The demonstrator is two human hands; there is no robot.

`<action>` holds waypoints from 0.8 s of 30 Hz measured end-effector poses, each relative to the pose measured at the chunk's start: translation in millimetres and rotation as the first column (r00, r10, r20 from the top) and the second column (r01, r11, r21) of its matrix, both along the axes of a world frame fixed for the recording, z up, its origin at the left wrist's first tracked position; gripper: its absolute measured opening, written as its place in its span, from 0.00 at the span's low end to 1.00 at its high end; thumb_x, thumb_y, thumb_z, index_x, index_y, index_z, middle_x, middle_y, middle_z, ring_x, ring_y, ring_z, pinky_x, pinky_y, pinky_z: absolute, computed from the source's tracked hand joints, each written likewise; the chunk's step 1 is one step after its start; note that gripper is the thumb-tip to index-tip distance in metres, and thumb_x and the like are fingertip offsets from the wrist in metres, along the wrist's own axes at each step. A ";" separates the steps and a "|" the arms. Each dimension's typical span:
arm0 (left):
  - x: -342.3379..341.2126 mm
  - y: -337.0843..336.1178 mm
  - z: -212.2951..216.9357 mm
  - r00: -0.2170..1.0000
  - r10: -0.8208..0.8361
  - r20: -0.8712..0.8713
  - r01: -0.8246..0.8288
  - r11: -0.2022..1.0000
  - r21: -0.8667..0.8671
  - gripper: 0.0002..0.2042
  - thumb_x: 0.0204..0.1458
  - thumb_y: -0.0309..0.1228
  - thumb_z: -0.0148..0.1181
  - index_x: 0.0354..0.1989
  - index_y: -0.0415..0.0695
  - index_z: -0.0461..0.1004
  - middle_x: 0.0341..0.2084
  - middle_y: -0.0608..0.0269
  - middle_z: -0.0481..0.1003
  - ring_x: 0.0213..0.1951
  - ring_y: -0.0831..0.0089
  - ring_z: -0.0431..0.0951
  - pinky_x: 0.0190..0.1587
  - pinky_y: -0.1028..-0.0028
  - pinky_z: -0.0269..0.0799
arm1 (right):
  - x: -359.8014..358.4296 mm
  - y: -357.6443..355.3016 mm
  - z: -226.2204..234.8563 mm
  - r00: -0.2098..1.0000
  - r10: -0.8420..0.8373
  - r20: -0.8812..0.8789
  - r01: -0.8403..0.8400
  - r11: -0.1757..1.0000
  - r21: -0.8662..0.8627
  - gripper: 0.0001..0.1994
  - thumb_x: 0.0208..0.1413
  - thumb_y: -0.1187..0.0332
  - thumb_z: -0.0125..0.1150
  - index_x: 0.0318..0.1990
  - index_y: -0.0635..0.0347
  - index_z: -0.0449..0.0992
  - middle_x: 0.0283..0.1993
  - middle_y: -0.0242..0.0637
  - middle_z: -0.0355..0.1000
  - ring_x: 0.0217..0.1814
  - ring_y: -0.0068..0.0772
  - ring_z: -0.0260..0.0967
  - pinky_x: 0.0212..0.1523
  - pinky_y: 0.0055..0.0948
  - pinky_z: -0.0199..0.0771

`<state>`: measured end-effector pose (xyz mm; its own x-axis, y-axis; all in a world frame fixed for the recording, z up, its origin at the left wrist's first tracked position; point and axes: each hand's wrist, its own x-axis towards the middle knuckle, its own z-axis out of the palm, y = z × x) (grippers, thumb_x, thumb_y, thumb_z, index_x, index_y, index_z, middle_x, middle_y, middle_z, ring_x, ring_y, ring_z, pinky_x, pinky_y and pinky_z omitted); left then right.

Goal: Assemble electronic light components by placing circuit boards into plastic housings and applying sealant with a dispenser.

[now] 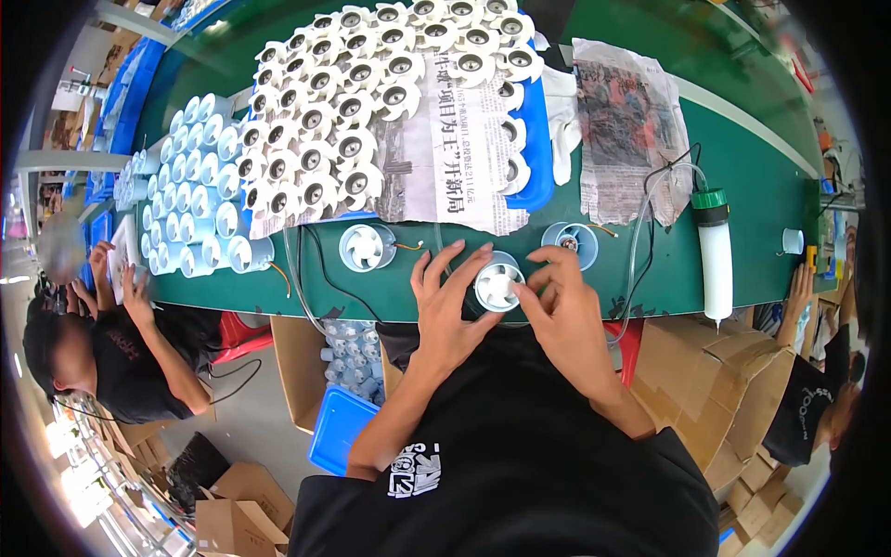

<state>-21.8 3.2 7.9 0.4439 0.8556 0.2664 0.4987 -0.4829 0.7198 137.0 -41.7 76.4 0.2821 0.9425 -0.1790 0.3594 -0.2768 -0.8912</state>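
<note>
At the near edge of the green table a small light-blue cylindrical fan housing stands with a white fan wheel inside its mouth. My left hand curls round its left side, thumb low and fingertips at the upper rim. My right hand is bent at the right side, its thumb on the rim by the wheel. Left of my hands stands another housing with a white wheel and a short orange wire. Beyond my right hand, an open housing shows a motor inside, without a wheel.
Many white fan wheels lie on newspaper over a blue tray. Several blue housings stand at left. A white dispensing tube with a hose hangs right. Cardboard boxes sit below. Other people are at both sides.
</note>
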 end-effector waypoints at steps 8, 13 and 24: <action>-0.5 -2.0 4.4 0.997 -0.012 0.076 0.012 1.000 0.007 0.33 0.32 0.30 0.76 0.53 0.44 0.73 0.53 0.66 0.76 0.61 0.60 0.66 0.66 0.51 0.51 | 14.8 12.8 6.8 0.875 0.336 0.349 -0.417 0.888 0.191 0.06 0.52 0.74 0.65 0.38 0.59 0.77 0.32 0.38 0.75 0.28 0.42 0.74 0.26 0.34 0.71; -3.9 -4.3 7.2 0.992 0.047 0.119 -0.044 0.999 -0.032 0.32 0.31 0.29 0.76 0.52 0.44 0.74 0.51 0.65 0.76 0.59 0.60 0.67 0.63 0.54 0.57 | 15.5 19.7 10.4 0.927 0.276 0.254 -0.349 0.884 0.311 0.06 0.53 0.72 0.66 0.39 0.58 0.80 0.25 0.37 0.70 0.21 0.38 0.67 0.23 0.31 0.66; -31.1 -18.4 30.2 0.968 0.223 0.114 -0.223 0.975 -0.012 0.32 0.33 0.26 0.76 0.52 0.43 0.73 0.54 0.59 0.73 0.54 0.58 0.69 0.59 0.63 0.60 | 18.2 36.8 28.3 0.922 0.265 0.283 -0.371 0.815 0.445 0.17 0.54 0.73 0.64 0.16 0.64 0.66 0.15 0.39 0.58 0.14 0.39 0.55 0.17 0.37 0.51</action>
<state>-52.9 -15.3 38.1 0.2088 0.9291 0.3054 0.5083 -0.3699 0.7777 155.2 -5.0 104.7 -0.0692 0.9350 0.3477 0.5347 0.3290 -0.7784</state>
